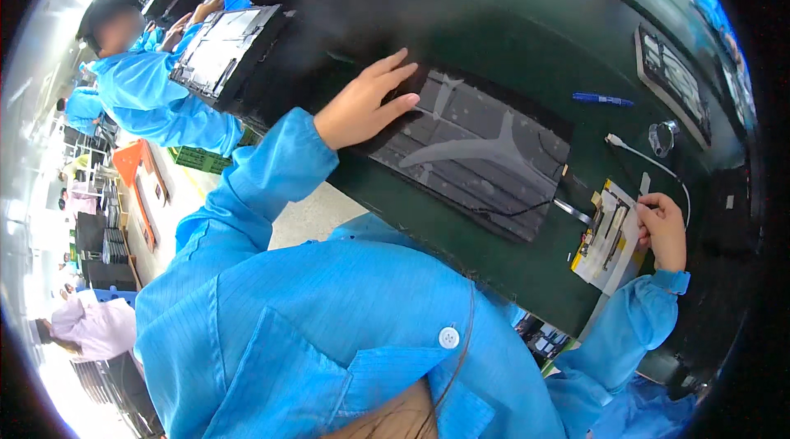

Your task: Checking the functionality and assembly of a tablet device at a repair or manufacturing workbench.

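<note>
My left hand (369, 102) is open, its fingers spread at the upper left edge of a flat dark glass panel (485, 151). The panel lies on the green-black table, with pale reflections and small spots on its surface. A thin black cable runs along it, and a silvery strip (573, 211) leads from its right side toward a yellow-edged white sheet. That white sheet (594, 264) carries metal strips and small electronic parts. On its right edge, my right hand (663, 233) is closed, thumb and fingers pinched together; the fingertips are partly hidden.
A blue pen (603, 99), a white cable (654, 161) and a small clear item (662, 139) lie beyond the sheet. An open device with electronics (673, 81) stands at the far right. Stacked dark panels (226, 52) rise at the left, near a person in blue (156, 93).
</note>
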`<state>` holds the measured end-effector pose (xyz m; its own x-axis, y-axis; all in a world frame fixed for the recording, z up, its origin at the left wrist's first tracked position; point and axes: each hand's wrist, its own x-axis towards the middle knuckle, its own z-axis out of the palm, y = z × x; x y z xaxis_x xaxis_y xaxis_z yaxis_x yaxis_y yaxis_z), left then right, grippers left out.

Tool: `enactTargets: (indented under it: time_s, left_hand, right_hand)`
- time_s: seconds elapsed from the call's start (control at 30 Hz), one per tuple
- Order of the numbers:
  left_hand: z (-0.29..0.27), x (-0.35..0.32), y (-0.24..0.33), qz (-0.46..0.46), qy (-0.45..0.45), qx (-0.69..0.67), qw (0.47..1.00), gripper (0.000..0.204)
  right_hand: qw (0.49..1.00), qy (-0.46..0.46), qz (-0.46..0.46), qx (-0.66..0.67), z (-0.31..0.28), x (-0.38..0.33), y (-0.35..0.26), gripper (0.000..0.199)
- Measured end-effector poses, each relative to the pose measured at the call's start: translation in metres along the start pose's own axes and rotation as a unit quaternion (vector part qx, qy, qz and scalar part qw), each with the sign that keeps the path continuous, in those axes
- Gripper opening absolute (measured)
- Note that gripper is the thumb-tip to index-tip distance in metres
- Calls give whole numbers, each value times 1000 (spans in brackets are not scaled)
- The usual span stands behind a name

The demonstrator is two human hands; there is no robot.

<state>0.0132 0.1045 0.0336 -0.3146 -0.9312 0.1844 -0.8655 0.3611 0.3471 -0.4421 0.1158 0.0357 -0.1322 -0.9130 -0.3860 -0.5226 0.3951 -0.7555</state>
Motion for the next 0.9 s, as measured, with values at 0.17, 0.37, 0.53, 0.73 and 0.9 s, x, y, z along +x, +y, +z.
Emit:
enactTargets:
  time_s: [0.17,0.37,0.53,0.73,0.9]
  left_hand:
    - [14,-2,-2,-65,125,-190,972,33]
    - [32,10,16,-87,141,-294,941,30]
    - [29,14,18,-101,120,-330,931,33]
    - [21,19,19,-117,122,-404,899,36]
    - [-2,27,16,-146,84,-589,790,36]
  right_hand:
    - [1000,-1,-16,-16,1,12,5,10]
    - [1000,17,1,-22,2,12,7,11]
    - [999,8,-11,-29,1,16,11,10]
    - [999,14,-14,-31,3,12,7,11]
    - [987,122,-104,-3,27,-11,-14,19]
